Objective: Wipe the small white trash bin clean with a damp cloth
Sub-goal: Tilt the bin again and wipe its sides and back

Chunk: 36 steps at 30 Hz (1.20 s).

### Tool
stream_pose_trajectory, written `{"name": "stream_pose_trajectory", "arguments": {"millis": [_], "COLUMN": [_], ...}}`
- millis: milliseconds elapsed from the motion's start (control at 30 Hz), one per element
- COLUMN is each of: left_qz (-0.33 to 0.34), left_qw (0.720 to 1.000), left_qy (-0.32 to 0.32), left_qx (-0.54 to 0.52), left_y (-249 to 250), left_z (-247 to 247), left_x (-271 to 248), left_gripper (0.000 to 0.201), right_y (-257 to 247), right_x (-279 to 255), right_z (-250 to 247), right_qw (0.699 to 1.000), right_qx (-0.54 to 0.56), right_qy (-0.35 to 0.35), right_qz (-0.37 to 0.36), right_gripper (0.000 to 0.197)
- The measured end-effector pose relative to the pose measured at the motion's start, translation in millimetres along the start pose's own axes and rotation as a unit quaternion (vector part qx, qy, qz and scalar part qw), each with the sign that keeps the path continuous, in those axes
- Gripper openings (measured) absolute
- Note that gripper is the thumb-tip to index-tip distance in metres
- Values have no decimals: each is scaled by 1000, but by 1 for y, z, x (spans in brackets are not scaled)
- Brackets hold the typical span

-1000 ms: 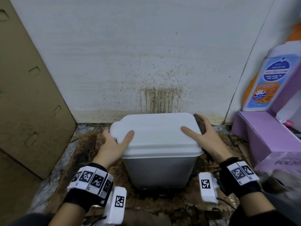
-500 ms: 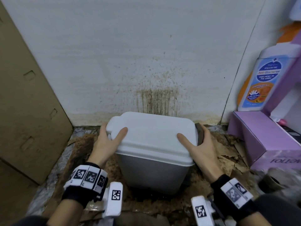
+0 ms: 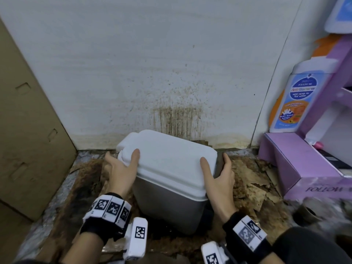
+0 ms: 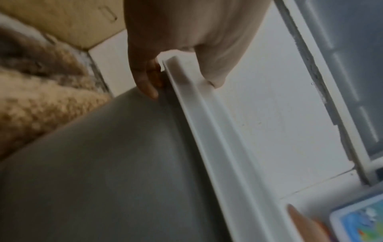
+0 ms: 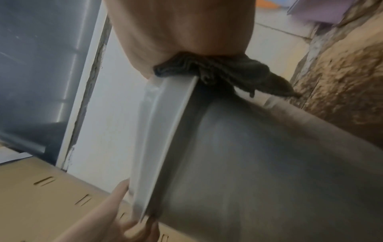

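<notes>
The small bin [image 3: 167, 162], white lid over a grey body, stands on dirty cardboard by the stained wall, turned at an angle. My left hand [image 3: 119, 168] grips the lid's left end, thumb on top and fingers down the side [image 4: 145, 85]. My right hand [image 3: 219, 180] grips the lid's right end, thumb on top. It holds a dark cloth [image 3: 219, 162] pressed between fingers and bin side. In the right wrist view the cloth [image 5: 217, 72] bunches under the palm, over the lid's edge. The bin's back is hidden.
A tall cardboard box [image 3: 28, 140] stands close on the left. On the right are a purple box [image 3: 304, 164] and a large bottle-shaped display [image 3: 293, 100]. Torn, stained cardboard [image 3: 253, 183] covers the floor. A small dark round object [image 3: 306, 214] lies at the right front.
The bin has turned between my hands, so one front corner now points toward me. Both hands kept their hold on the lid ends, the cloth still under the right fingers.
</notes>
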State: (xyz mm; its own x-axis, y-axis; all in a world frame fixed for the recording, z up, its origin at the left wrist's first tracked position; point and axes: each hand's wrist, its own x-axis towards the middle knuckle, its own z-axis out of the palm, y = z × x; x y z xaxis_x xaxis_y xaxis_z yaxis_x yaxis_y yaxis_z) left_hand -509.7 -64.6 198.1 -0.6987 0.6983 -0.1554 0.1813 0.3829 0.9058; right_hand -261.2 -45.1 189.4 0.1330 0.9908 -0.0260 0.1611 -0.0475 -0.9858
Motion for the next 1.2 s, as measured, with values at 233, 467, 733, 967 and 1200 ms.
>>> {"name": "stream_pose_trajectory", "arguments": {"millis": [233, 467, 733, 967, 1200], "left_qz": [-24, -39, 5, 71, 101], "left_qw": [980, 946, 964, 959, 958], "left_qy": [-57, -138, -97, -119, -208], "left_qx": [-191, -290, -249, -247, -167], "left_y": [3, -18, -17, -3, 14], "left_z": [20, 42, 46, 29, 18], "left_x": [-49, -73, -79, -75, -38], "left_gripper": [83, 82, 106, 88, 65], "right_y": [2, -18, -25, -15, -9], "right_x": [59, 86, 82, 47, -16], "right_z": [-17, -29, -30, -28, -10], "right_qw": [992, 971, 966, 984, 998], "right_qx": [38, -5, 2, 23, 48], "right_qy": [-123, -238, -255, -161, 21], "right_qz": [-7, -37, -43, -77, -45], "right_gripper": [79, 44, 41, 43, 50]}}
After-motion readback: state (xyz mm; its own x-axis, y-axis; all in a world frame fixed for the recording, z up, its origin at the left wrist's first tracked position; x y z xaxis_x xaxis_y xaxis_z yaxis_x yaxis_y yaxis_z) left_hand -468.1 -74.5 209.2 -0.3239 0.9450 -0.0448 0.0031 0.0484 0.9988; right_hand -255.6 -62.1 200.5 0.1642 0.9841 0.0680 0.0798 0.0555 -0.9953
